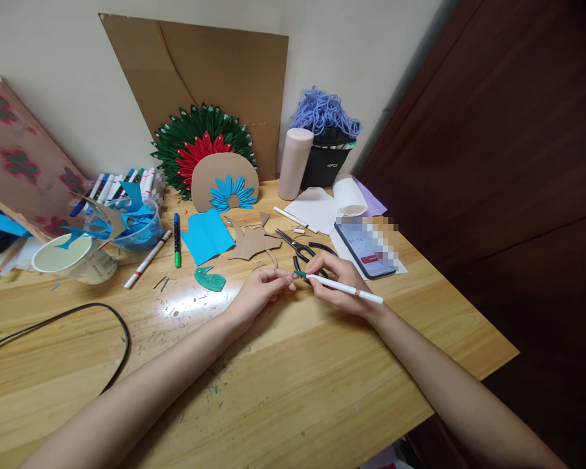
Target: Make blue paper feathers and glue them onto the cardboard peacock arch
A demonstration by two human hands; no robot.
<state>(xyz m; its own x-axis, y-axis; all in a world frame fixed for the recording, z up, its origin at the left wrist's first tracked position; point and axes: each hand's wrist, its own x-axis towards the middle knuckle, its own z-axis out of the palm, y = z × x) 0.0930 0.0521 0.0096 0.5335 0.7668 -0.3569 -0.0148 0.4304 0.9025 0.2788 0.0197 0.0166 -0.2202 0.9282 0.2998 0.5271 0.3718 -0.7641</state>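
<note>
Head view: we are holding a white marker (344, 287) in our right hand (339, 281), fingers closed around its barrel, its green tip pointing left toward our left hand (261, 294). Our left hand is pinching its fingertips (289, 280) together right at that tip; whether anything sits between them, we cannot tell. Both hands are resting on the wooden table (283, 378), just in front of black scissors (305, 247), with a phone (366, 247) lying near to the right.
</note>
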